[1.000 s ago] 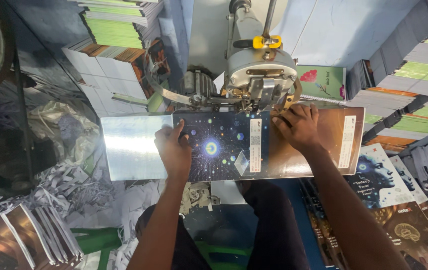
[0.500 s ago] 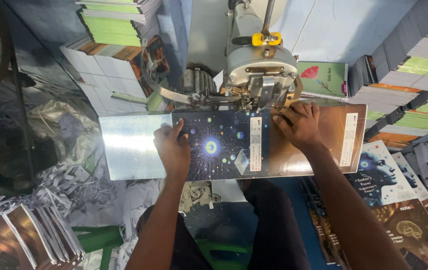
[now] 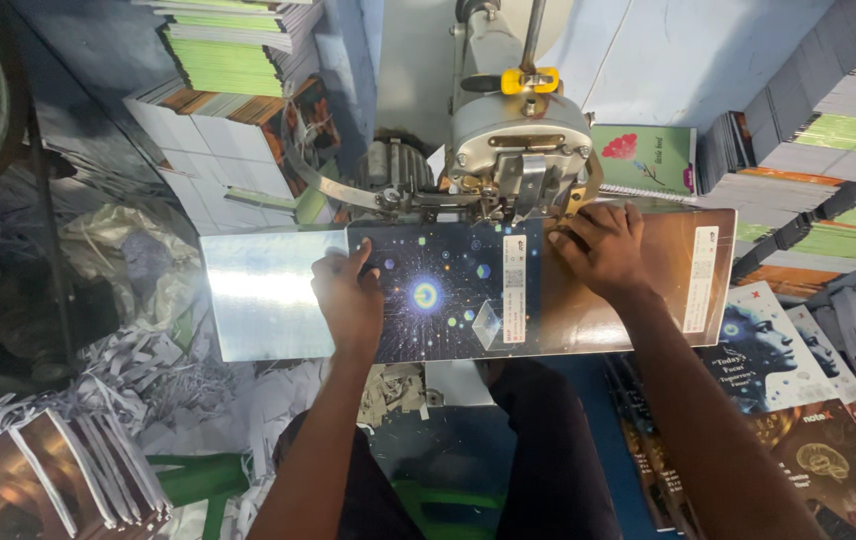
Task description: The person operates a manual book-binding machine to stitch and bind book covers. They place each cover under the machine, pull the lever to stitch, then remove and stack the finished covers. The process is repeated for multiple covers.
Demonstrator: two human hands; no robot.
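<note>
An opened book cover (image 3: 448,295) with a dark starry picture and a brown half lies flat on a shiny metal work plate (image 3: 258,290) under a grey stitching machine head (image 3: 518,150). My left hand (image 3: 348,300) presses flat on the dark half of the cover, fingers spread. My right hand (image 3: 603,245) rests on the brown half, fingertips close to the machine's foot, pressing the cover down. Neither hand grips anything.
Tall stacks of books (image 3: 228,60) stand at the back left and more at the right (image 3: 828,150). Printed covers (image 3: 788,400) lie at the lower right. Paper scraps (image 3: 118,370) and a pile of booklets (image 3: 58,480) sit at the left. A green notebook (image 3: 648,160) lies behind the machine.
</note>
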